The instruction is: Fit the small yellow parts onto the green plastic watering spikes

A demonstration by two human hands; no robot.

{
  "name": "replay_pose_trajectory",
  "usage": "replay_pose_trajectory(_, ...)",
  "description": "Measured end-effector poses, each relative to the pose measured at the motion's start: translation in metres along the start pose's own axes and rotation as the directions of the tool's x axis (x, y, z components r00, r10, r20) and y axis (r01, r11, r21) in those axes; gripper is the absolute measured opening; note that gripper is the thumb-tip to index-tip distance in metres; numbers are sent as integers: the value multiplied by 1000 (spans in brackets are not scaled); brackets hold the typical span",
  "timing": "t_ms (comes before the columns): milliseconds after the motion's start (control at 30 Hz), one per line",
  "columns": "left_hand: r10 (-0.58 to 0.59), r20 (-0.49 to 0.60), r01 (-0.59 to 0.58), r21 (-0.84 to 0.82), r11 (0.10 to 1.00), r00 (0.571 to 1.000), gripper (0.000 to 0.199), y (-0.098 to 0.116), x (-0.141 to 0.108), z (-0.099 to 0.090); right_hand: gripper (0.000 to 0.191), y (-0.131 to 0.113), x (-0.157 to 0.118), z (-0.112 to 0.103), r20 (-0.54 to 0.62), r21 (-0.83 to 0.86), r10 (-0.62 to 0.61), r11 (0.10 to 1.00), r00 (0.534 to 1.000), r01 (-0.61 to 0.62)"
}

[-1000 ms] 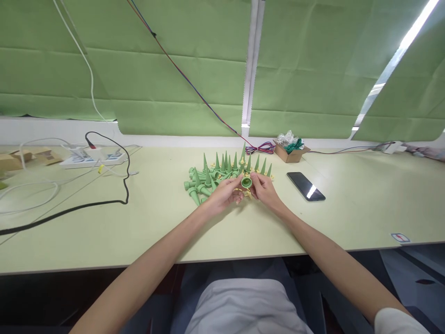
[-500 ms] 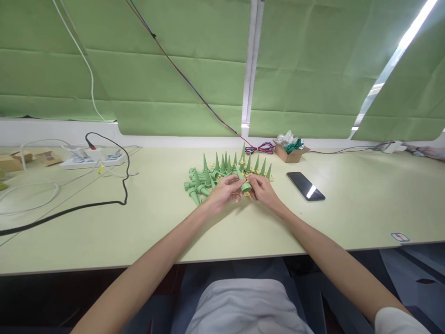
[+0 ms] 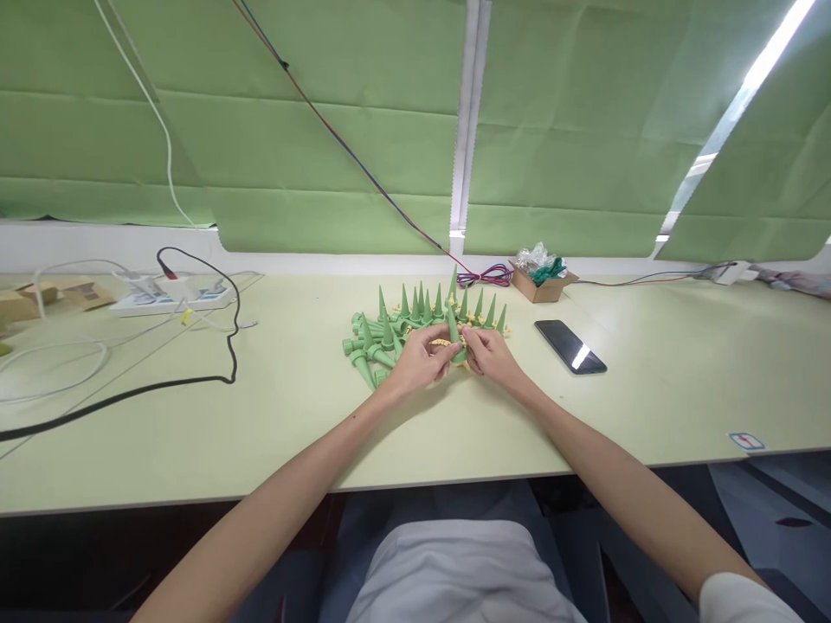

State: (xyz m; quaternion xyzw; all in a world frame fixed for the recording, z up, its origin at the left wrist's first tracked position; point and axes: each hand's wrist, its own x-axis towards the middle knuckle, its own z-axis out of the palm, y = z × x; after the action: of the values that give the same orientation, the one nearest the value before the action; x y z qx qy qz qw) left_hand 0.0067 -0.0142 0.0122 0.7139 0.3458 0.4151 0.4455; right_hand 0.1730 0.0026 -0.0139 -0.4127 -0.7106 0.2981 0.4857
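Note:
My left hand is closed, its fingers and thumb around a green plastic watering spike that stands nearly upright, pointed end up. Against the other side of this spike, my right hand is closed in a pinch. Bits of yellow show by its fingertips, but whether they are in its grip or lie behind cannot be made out. Several more green spikes lie on their sides left of my hands. Behind my hands stands a row of upright spikes with small yellow parts at their bases.
A black phone lies right of my hands on the pale table. Farther back is a small cardboard box with plastic and green material in it, beside coiled wire. A power strip and a black cable are at left.
The spike in my left hand has turned from tilted, with its round base towards me, to nearly upright. Both hands have stayed close together in about the same place.

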Motion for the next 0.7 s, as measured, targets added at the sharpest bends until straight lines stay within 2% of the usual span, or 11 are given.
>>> replay_pose_trajectory(267,96,-80,-80,181,980,992,20,-3,-2,6,58,-2,1,0,-14,37,39,999,999,-39)
replay_pose_trajectory(533,141,-80,-117,247,962,987,20,-7,0,5,56,-1,1,0,50,143,145,978,988,-151)
replay_pose_trajectory(700,200,-51,-178,282,943,979,18,-8,0,7,58,4,3,3,35,223,163,960,986,-166)
